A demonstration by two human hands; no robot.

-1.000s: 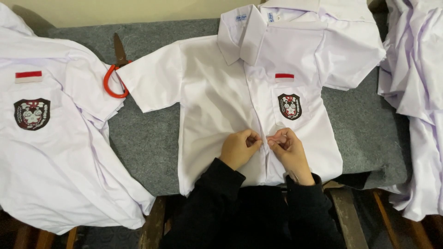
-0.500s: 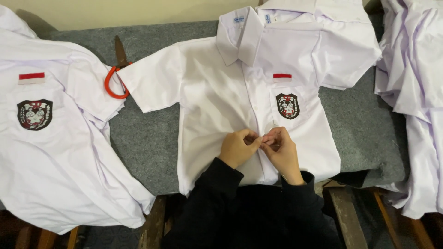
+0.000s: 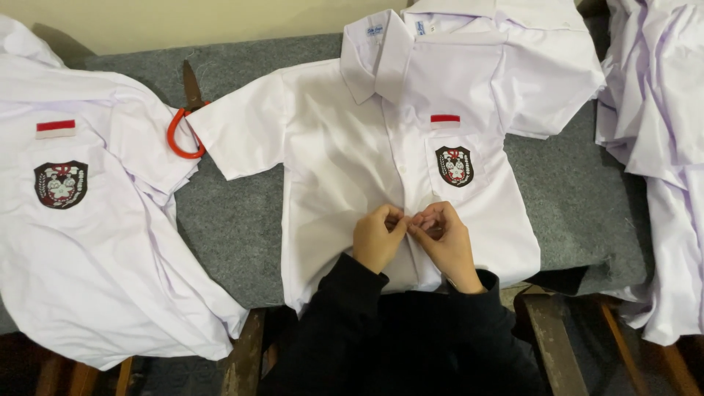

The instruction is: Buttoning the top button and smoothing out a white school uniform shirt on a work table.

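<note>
**Ana:** At the middle of the grey felt-covered worktop (image 3: 572, 198), a white short-sleeved school shirt (image 3: 345, 169) lies face up, collar away from the person. Both hands meet on its front placket, low down, just below the crest badge (image 3: 454, 166).

**Ben:** How are they holding it?

**Ana:** The left hand (image 3: 378, 238) is curled nearly closed, pinching the placket edge. The right hand (image 3: 444, 238) is also almost shut, fingertips pinched on the cloth; whether there's a button between them I cannot tell, it's too small.

**Ben:** So how would you do that well?

**Ana:** I'd judge it's buttoning work. Keep both placket edges flat and lined up, pull the cloth lightly taut, and work close to the fingertips so the front doesn't pucker.

**Ben:** Anything in the way?

**Ana:** Not much. Scissors with orange handles (image 3: 180, 136) lie partly under the shirt's sleeve, well apart from the hands. A second badged shirt (image 3: 88, 242) lies to the left, and a heap of white shirts (image 3: 660, 147) on the right. The shirt's hem hangs over the worktop's near edge, so a tug could drag it.
</note>
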